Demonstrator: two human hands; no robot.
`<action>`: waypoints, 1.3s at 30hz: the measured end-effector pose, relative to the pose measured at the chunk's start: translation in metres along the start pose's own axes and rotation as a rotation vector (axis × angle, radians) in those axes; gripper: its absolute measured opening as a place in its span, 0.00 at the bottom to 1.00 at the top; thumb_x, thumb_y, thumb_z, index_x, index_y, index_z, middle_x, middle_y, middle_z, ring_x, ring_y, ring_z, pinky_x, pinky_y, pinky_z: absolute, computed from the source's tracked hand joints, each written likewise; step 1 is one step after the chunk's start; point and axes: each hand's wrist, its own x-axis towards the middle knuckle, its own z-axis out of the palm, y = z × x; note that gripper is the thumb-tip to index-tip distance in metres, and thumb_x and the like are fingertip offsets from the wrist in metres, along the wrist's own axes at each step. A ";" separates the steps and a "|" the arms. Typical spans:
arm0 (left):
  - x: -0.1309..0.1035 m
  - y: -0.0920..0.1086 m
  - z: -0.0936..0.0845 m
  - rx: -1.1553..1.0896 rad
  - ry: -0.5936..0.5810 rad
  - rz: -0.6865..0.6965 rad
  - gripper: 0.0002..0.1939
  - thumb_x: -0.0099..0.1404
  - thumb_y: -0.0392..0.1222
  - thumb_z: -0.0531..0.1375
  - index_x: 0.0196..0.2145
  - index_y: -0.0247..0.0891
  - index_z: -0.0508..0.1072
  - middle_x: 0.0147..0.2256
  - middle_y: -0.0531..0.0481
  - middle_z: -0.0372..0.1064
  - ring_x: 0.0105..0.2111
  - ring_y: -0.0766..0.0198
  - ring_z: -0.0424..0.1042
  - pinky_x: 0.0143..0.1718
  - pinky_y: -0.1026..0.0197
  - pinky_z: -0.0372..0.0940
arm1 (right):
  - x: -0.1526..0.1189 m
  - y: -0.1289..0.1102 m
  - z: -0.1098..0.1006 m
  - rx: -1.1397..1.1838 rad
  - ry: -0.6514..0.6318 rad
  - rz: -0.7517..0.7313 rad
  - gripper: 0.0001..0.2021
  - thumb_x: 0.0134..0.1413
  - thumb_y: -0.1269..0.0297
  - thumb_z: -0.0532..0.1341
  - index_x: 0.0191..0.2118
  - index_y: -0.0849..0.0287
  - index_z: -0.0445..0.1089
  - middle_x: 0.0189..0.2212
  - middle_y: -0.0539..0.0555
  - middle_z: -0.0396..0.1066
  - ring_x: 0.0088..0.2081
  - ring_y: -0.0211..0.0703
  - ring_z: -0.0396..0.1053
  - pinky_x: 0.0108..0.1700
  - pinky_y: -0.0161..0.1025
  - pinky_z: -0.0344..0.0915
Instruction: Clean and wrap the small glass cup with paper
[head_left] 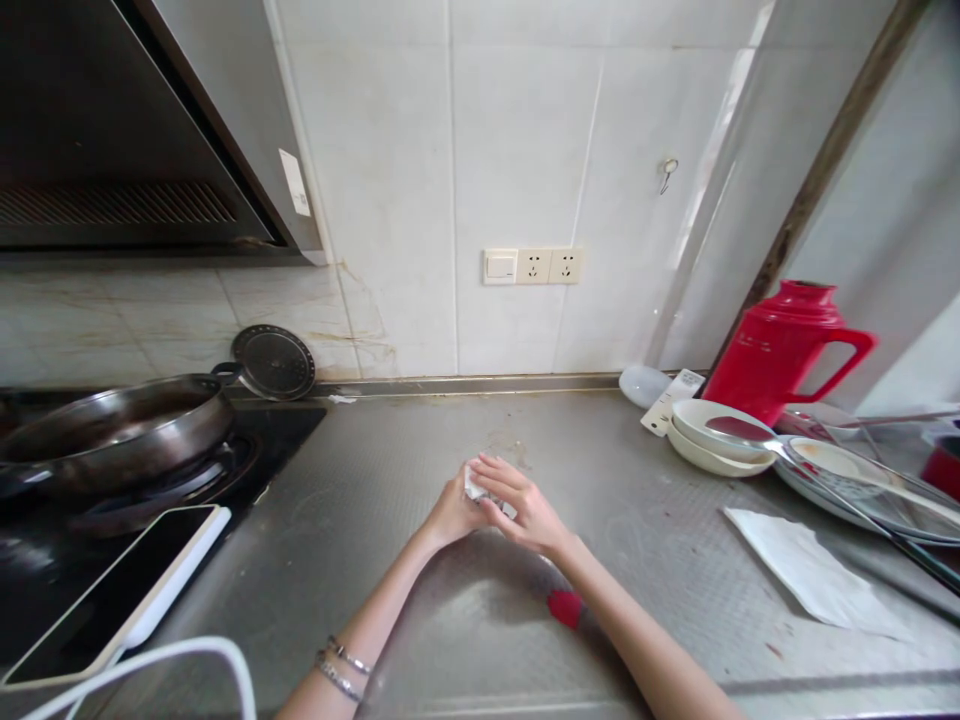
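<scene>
Over the middle of the metal countertop (420, 450), my two hands meet around a small crumpled white thing (474, 486), which looks like paper or tissue. My left hand (454, 508) is closed on its left side, with two bracelets on that wrist. From the right, my right hand (521, 500) covers it with bent fingers pressed together. Most of the white thing is hidden between the palms. A red patch (564, 608) shows on the counter beside my right forearm.
On the left, a pan (127, 430) sits on the stove, near a phone (112, 600) with a white cable. At right stand a red thermos (780, 350), stacked bowls (712, 455), plates with utensils and a white paper sheet (810, 570). Wall sockets (532, 266) are behind.
</scene>
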 end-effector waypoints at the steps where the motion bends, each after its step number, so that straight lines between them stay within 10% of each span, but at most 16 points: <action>1: 0.000 0.000 0.001 -0.008 0.011 -0.022 0.34 0.45 0.40 0.70 0.51 0.38 0.67 0.47 0.43 0.71 0.46 0.54 0.71 0.48 0.56 0.66 | 0.001 0.001 0.000 0.020 0.002 0.041 0.19 0.64 0.60 0.51 0.59 0.51 0.63 0.58 0.55 0.64 0.62 0.51 0.56 0.62 0.58 0.54; 10: 0.002 0.006 -0.001 -0.213 0.106 -0.268 0.32 0.45 0.46 0.69 0.47 0.36 0.64 0.31 0.52 0.69 0.26 0.66 0.69 0.21 0.66 0.64 | 0.001 -0.001 -0.009 0.161 0.050 0.228 0.22 0.64 0.53 0.49 0.61 0.50 0.59 0.62 0.53 0.57 0.64 0.50 0.53 0.64 0.55 0.51; 39: 0.003 0.010 -0.004 -0.124 0.047 -0.460 0.29 0.47 0.48 0.68 0.46 0.35 0.68 0.25 0.54 0.69 0.18 0.69 0.65 0.18 0.66 0.65 | -0.002 0.007 -0.009 -0.144 -0.064 0.169 0.22 0.67 0.60 0.45 0.64 0.50 0.52 0.63 0.54 0.56 0.64 0.48 0.53 0.64 0.60 0.48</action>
